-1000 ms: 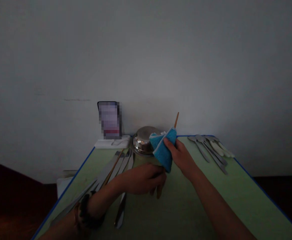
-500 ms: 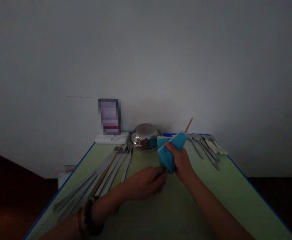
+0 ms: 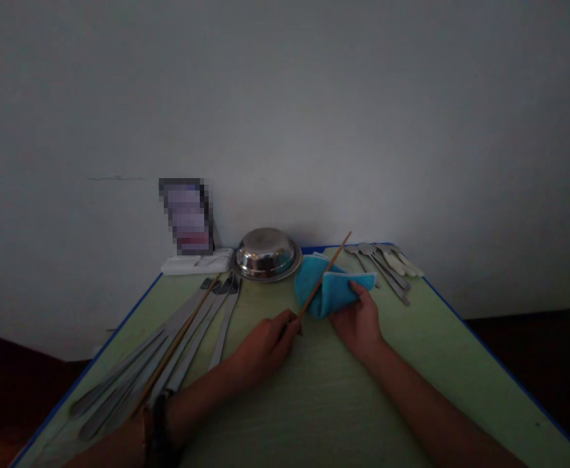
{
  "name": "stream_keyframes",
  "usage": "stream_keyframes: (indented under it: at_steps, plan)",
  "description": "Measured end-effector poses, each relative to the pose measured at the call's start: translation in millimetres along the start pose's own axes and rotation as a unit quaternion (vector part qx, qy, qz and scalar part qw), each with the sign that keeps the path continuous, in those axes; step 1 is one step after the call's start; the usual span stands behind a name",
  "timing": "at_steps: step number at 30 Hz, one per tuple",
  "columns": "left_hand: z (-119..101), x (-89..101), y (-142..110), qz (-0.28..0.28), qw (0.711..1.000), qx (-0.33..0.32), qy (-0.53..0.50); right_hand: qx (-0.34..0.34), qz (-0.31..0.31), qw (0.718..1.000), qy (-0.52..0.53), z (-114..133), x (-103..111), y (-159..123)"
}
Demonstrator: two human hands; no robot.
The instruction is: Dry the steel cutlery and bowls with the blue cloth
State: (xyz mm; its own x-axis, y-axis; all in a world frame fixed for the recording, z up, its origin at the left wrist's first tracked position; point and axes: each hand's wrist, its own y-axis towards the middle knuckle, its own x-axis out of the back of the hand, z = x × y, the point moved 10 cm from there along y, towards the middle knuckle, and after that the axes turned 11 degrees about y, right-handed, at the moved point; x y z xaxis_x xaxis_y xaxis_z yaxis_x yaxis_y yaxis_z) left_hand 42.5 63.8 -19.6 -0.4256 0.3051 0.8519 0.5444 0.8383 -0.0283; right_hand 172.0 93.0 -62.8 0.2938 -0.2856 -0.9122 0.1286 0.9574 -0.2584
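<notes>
1. Left hand (image 3: pixel 270 338): grip closed on the near end of a wooden stick (image 3: pixel 336 255). A dark bracelet (image 3: pixel 158 416) is on this wrist.
2. Right hand (image 3: pixel 360 322): grip clamped on a blue cloth (image 3: pixel 346 292) with a pale edge, thumb on top, other fingers largely hidden beneath it.
3. Stick: held at a slant between the hands, against the cloth, far tip toward 1 o'clock. Both items are held above the surface (image 3: pixel 279 422), which is light green with a blue edge.
4. Bowl (image 3: pixel 266 250): shiny metal, base up, at 10 o'clock from the cloth, near the wall (image 3: pixel 314 130).
5. Phone (image 3: pixel 190 214): upright, at 10 o'clock beyond the bowl, by a white block (image 3: pixel 197 262). Screen pixelated; its writing cannot be read.
6. Left cutlery (image 3: pixel 221 325): metal pieces fanned at 8 o'clock from the cloth, handles toward 7 o'clock. A second stick (image 3: pixel 180 338) lies among them.
7. Right cutlery (image 3: pixel 387 276): spoons and pale-handled pieces between 2 and 3 o'clock from the cloth, handles toward 4 o'clock. Any markings are too small to read.
</notes>
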Motion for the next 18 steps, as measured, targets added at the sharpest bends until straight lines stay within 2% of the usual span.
stream_keyframes:
  at_steps: [5, 7, 10, 14, 18]
  plan:
    - [1.9, -1.4, 1.0, 0.008, 1.000, 0.009, -0.014, -0.064, 0.074, 0.994, 0.040, -4.6, -15.8, -7.5]
    - [3.6, -0.6, 2.3, 0.009, 0.999, 0.015, -0.027, -0.094, 0.101, 0.990, 0.024, -10.9, -21.4, -10.5]
    - [4.3, -0.6, 3.1, 0.016, 0.999, 0.015, -0.026, -0.105, 0.106, 0.988, -0.032, -20.7, -19.6, -10.4]
    - [-3.3, -5.0, 1.3, 0.025, 0.999, -0.023, 0.037, -0.031, 0.079, 0.981, -0.175, -23.6, -3.9, -8.3]
    - [-9.0, -14.9, -1.8, 0.046, 0.992, -0.052, 0.109, 0.075, 0.009, 0.949, -0.305, -3.5, 12.4, -6.3]
